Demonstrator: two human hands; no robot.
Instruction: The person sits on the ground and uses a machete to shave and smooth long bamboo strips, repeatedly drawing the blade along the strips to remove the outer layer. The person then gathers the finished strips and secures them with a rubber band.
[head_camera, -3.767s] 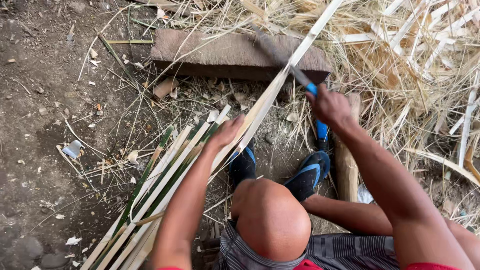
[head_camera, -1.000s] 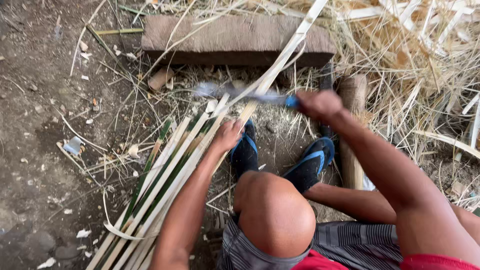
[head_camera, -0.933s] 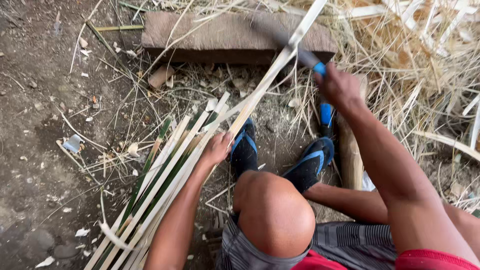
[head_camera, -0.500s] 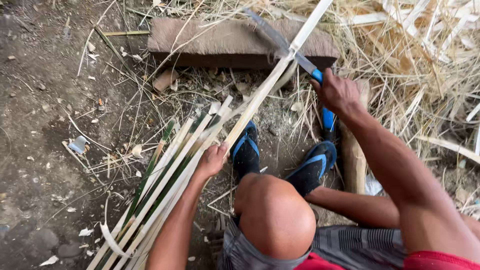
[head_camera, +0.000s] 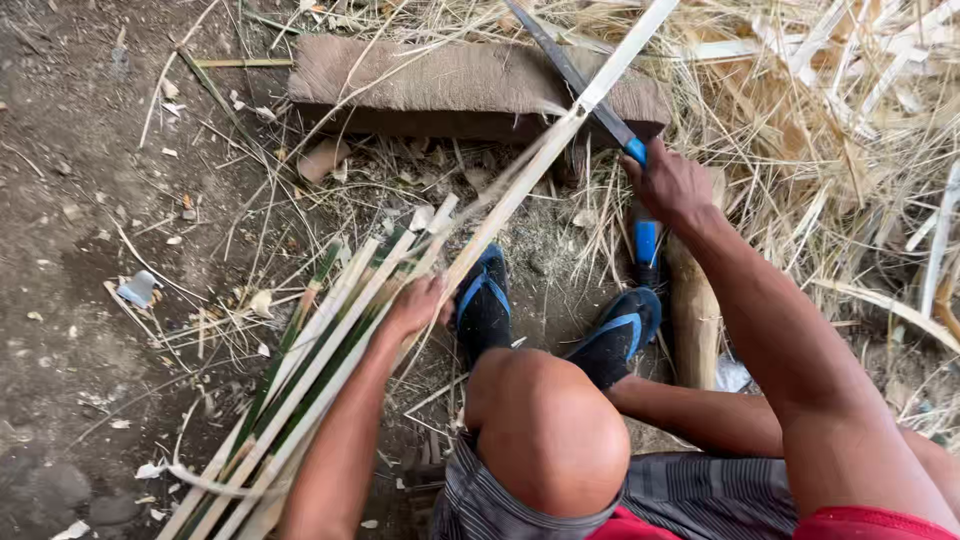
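bundle of split bamboo strips (head_camera: 300, 400) pale and green, lying slantwise on dirt. left hand (head_camera: 420, 305) clamped round long pale strip (head_camera: 530, 170) running up over wooden block (head_camera: 450, 85). right hand (head_camera: 672, 185) fisted on blue-handled knife (head_camera: 580, 85), blade against strip.

- Left of the bundle of split strips (head_camera: 300, 390), the bare dirt ground (head_camera: 80, 250) lies open, with only small scraps on it.
- Ahead, the flat stone block (head_camera: 450, 85) bars the way; a long strip (head_camera: 540, 160) and the blade (head_camera: 570, 75) cross over it.
- To the right, heaped dry straw (head_camera: 830, 150) crowds the ground.
- The knee (head_camera: 545, 430), sandalled feet (head_camera: 540, 320) and a wooden log (head_camera: 695, 310) fill the middle.
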